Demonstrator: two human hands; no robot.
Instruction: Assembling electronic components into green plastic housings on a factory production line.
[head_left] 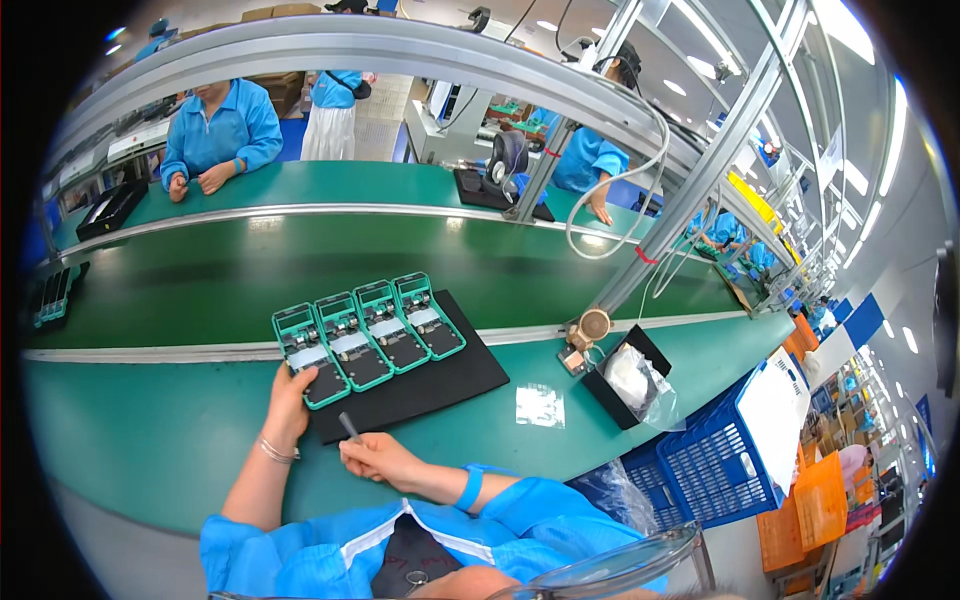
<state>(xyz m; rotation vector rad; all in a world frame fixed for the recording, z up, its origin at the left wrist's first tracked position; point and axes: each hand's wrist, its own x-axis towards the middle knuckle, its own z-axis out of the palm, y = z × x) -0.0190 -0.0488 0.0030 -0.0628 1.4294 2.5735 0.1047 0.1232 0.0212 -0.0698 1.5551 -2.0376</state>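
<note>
Smooth green bench (130, 420) across the near side; dark green belt (200, 268) beyond. Left hand (288, 402) reaches forward, fingers clamped on the near-left edge of the leftmost housing (314, 362), one of four side by side on a flat black mat (458, 378). Right hand (383, 458), nearer and further right, pinches a slim grey tool (348, 426). To the right: flat packet (540, 405), black box (612, 393) holding crinkled clear plastic (664, 405), latticed blue crate (715, 450). Metal post (690, 200) slants above. Housings: rounded green rims, dark interiors, pale strips.

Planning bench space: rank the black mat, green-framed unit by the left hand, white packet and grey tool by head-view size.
Black mat
Green-framed unit
White packet
Grey tool, partly hidden by right fingers
</note>
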